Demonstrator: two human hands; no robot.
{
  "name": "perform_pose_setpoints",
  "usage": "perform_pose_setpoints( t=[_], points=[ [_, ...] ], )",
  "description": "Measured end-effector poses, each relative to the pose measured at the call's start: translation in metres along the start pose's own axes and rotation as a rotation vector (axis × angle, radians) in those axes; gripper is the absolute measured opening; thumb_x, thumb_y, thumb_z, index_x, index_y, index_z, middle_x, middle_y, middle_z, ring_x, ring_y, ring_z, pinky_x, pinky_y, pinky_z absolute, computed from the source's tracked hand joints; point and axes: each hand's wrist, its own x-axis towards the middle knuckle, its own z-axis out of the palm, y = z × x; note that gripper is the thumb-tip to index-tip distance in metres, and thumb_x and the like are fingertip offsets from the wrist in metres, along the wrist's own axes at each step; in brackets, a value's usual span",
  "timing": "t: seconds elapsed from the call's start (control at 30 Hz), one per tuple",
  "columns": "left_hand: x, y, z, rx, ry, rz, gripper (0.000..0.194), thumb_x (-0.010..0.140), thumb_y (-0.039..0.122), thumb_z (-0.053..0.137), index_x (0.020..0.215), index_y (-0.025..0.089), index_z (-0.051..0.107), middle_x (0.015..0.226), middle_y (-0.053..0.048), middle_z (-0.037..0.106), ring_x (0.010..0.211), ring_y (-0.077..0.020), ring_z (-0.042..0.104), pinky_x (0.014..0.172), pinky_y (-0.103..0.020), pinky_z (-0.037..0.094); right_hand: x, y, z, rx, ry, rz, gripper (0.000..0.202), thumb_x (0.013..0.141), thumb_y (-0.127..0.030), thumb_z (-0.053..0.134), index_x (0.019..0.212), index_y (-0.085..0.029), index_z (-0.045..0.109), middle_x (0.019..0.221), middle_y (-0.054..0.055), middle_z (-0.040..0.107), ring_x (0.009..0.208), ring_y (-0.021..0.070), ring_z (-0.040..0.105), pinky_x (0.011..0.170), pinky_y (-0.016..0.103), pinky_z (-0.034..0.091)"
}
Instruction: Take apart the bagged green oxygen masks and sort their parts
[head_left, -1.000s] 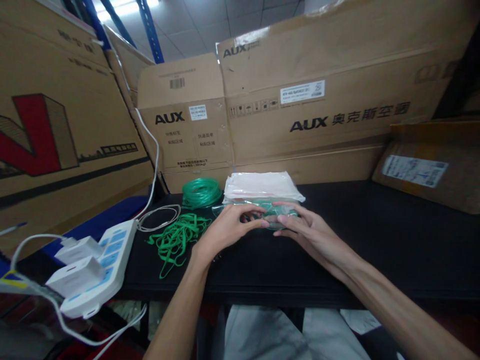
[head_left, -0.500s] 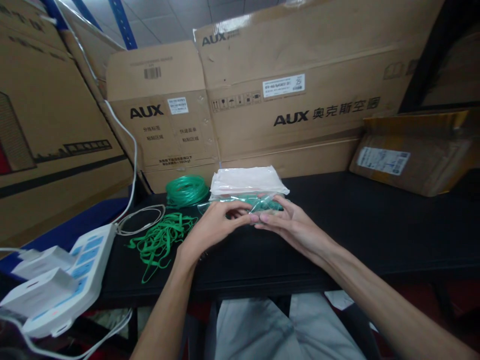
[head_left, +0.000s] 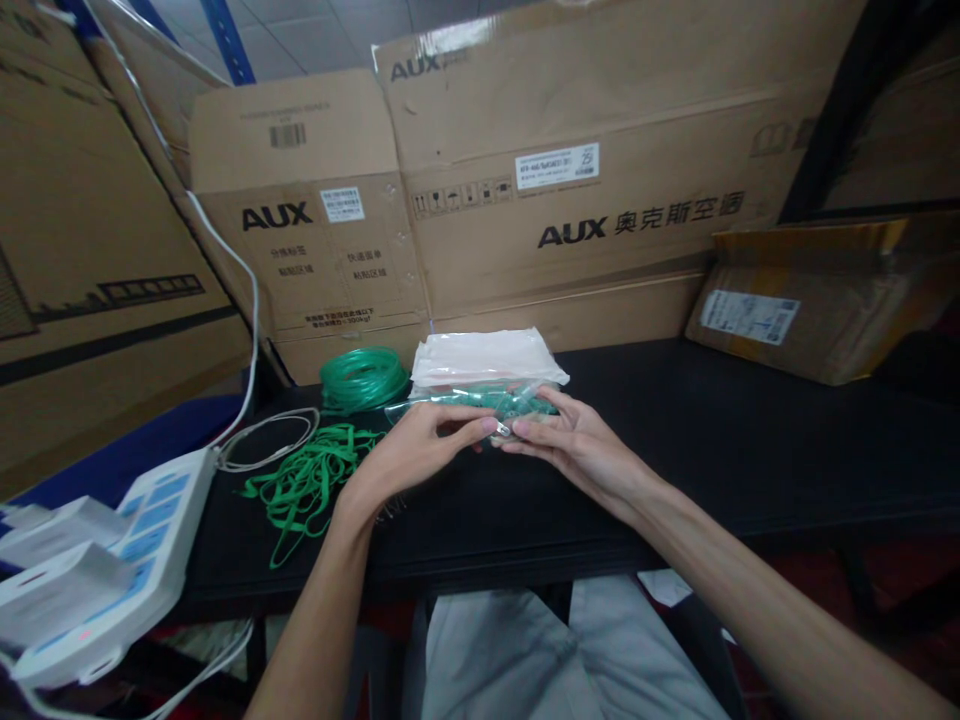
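Observation:
Just beyond the table's front part, my left hand (head_left: 420,450) and my right hand (head_left: 589,440) meet tip to tip. Between the two thumbs is a small shiny silvery piece (head_left: 503,429), pinched by both hands; its exact kind is too small to tell. Right behind the fingers lies a clear plastic bag (head_left: 409,407) with green contents. Its film reaches my right fingers, but whether they grip it I cannot tell. A white plastic-wrapped pack (head_left: 487,357) lies behind the bag. Left of my left hand is a tangle of flat green bands (head_left: 307,480).
A coil of green tubing (head_left: 365,378) and a loop of pale cord (head_left: 262,440) lie on the black table (head_left: 712,450). At left is a white power strip (head_left: 154,555) with plugged adapters. Large cardboard boxes (head_left: 480,260) stand behind; a smaller carton (head_left: 810,310) sits back right.
The silvery piece now shows between my thumbs, where the thumb tips were pressed together before. My hands stay nearly in place, while the whole view has shifted slightly.

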Motion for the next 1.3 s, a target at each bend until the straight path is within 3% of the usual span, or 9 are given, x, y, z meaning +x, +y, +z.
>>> perform_pose_setpoints(
  t=[0.13,0.37,0.73,1.07,1.3],
  points=[
    [0.0010,-0.0010,-0.0001,-0.038,0.043,-0.029,0.042,0.090,0.050,0.062,0.112,0.017,0.076,0.086,-0.003,0.077,0.084,-0.0203,0.068,0.083,-0.029,0.050,-0.0011,-0.0021,0.0024,-0.032,-0.002,-0.004,0.044,0.074,-0.021,0.085,0.113,-0.021,0.065,0.096,0.004,0.077,0.091,0.0189,0.075,0.088,0.033,0.060],
    [0.0032,-0.0016,0.0029,-0.188,0.020,-0.024,0.033,0.084,0.040,0.070,0.103,0.014,0.074,0.087,-0.005,0.077,0.083,-0.0189,0.071,0.079,-0.027,0.053,-0.0017,-0.0009,0.0040,-0.159,0.001,-0.051,0.063,0.066,-0.019,0.089,0.122,-0.021,0.061,0.098,0.003,0.076,0.089,0.0175,0.072,0.088,0.033,0.056],
    [0.0009,0.0021,0.0004,-0.115,-0.008,0.007,0.038,0.088,0.042,0.067,0.114,0.015,0.073,0.091,-0.004,0.075,0.081,-0.0181,0.068,0.080,-0.027,0.051,-0.0011,-0.0024,0.0063,-0.221,0.038,-0.146,0.057,0.060,-0.021,0.091,0.110,-0.023,0.063,0.094,0.000,0.074,0.085,0.0179,0.072,0.086,0.034,0.056],
    [0.0028,-0.0038,0.0022,-0.129,-0.043,0.002,0.038,0.086,0.036,0.069,0.119,0.017,0.072,0.103,-0.006,0.076,0.094,-0.0219,0.069,0.088,-0.030,0.050,-0.0008,-0.0015,0.0046,-0.286,0.027,-0.195,0.053,0.059,-0.023,0.092,0.105,-0.023,0.065,0.091,-0.001,0.073,0.084,0.0189,0.072,0.082,0.033,0.057],
    [0.0016,-0.0026,0.0008,-0.042,-0.048,0.061,0.038,0.090,0.042,0.065,0.120,0.020,0.073,0.116,-0.006,0.075,0.107,-0.0256,0.067,0.095,-0.033,0.049,-0.0003,-0.0021,0.0054,-0.319,0.034,-0.214,0.051,0.060,-0.026,0.091,0.103,-0.023,0.064,0.089,0.000,0.072,0.082,0.0193,0.070,0.080,0.033,0.056]
  ],
)
